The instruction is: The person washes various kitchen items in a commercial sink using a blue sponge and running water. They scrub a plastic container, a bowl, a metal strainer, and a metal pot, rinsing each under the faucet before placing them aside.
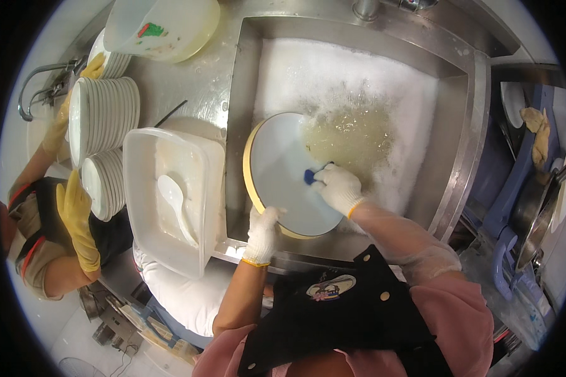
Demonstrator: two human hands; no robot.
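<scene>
A large round pale dish or tray (283,165) with a yellow side leans in the steel sink (453,155), its far right part under soapy water. My left hand (262,235), in a white knit glove, grips its near left edge, thumb over the rim. My right hand (338,186) wears a similar glove, with a clear plastic sleeve on the forearm. Its fingers are shut on a blue scrubber (310,176), held against the flat face of the dish. White foam (302,70) covers much of the water, with a murky patch (353,132) beside the dish.
Left of the sink stand a plastic tub (170,271) holding a white ladle (172,191), stacked plates (106,118) and a translucent bucket (165,28). A co-worker in yellow gloves (78,217) is at the far left. Pans (533,226) and a rack crowd the right.
</scene>
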